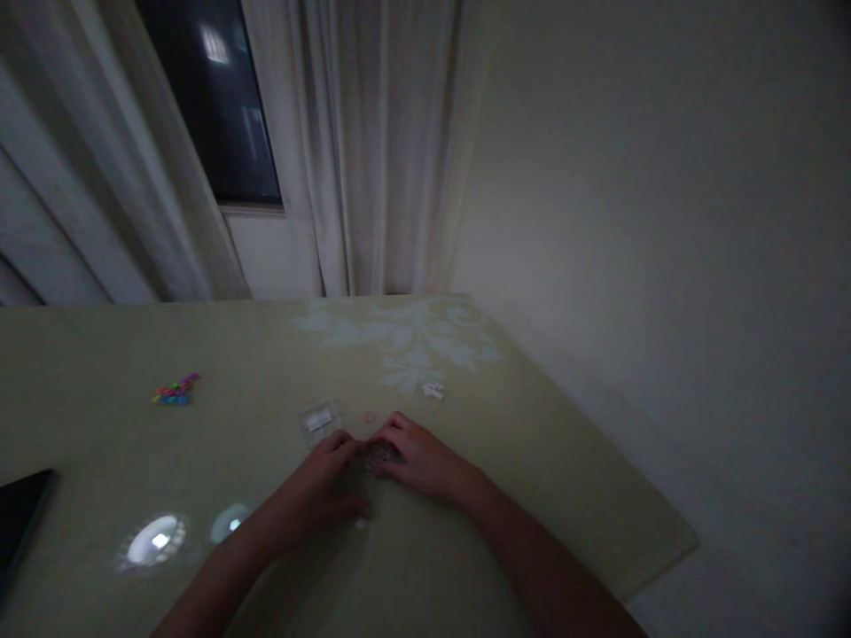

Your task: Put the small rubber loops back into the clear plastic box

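Near the middle of the table, my right hand (425, 456) curls its thumb and fingers around a small round clear piece (378, 456) with a patterned surface; its exact kind is too dim to make out. My left hand (325, 486) reaches in from the other side, thumb and fingers apart, its fingertips close to that piece and to the right fingers. Just beyond the left fingers lies a flat clear plastic box (319, 420) with a whitish patch. A tiny pinkish ring (370, 416) rests beyond the two hands. Beside my left thumb is a small whitish spot (360, 525).
Small white pieces (434, 390) lie beyond my right hand. To the left is a cluster of bright coloured pieces (176, 391). A dark flat object (23, 514) sits at the table's left. The table (551, 461) meets a wall on the right; curtains (372, 151) hang behind.
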`<state>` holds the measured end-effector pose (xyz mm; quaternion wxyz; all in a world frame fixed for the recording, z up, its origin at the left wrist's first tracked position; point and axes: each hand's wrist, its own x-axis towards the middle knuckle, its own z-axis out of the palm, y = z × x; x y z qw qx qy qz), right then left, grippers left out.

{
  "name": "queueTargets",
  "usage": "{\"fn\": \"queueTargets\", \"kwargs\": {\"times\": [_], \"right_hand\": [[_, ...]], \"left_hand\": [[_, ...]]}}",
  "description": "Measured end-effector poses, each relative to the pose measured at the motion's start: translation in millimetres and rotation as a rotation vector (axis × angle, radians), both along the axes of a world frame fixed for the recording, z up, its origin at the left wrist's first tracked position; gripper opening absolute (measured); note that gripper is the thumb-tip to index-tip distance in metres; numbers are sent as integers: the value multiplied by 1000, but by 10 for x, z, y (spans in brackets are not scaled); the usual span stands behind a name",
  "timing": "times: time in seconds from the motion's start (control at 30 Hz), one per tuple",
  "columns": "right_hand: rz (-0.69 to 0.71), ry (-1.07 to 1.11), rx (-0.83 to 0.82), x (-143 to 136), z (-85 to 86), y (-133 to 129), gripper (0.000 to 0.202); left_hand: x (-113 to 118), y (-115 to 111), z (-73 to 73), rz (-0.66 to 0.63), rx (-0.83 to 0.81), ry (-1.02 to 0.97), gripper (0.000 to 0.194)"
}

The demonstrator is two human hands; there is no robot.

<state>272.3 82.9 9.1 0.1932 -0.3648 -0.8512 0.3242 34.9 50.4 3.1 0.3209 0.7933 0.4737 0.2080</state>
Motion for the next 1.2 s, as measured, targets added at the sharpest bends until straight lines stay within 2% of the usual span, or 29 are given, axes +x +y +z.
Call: {"fn": "queueTargets", "kwargs": {"times": [0.07,0.13,0.27,0.37,0.6,0.77,0.9,0.93,1.0,1.07,1.13,1.2], "right_hand": [[-8,-27,48,-44,5,-34,24],[-18,-62,95,-81,5,-62,15],[-65,-107,176,-153,-31,-82,9],[-92,-38,164,-188,-54,-76,12],[-87,220,13,-133,14,-29,22],[-94,187,-27,12,58,23,26],[12,36,8,55,61,0,69],[22,16,22,39,56,-17,74],[29,-1,43,-16,45,-58,66],[43,-24,71,-81,35,-94,48],[59,-55,106,-133,33,-117,33],[55,-75,139,-168,32,-128,24]], "left_hand": [[23,29,-39,33,28,-21,38],[60,46,-73,60,71,-39,24],[144,35,-112,132,153,-59,13],[167,23,-135,153,201,-46,13],[110,18,-100,124,161,91,20],[107,40,-59,134,160,106,24],[43,92,-28,117,93,-26,24],[4,102,-12,100,48,-63,25],[-103,107,35,49,-63,-128,27],[-232,88,93,-23,-169,-166,31],[-343,52,146,-95,-222,-132,55],[-396,21,175,-116,-204,-54,79]]}}
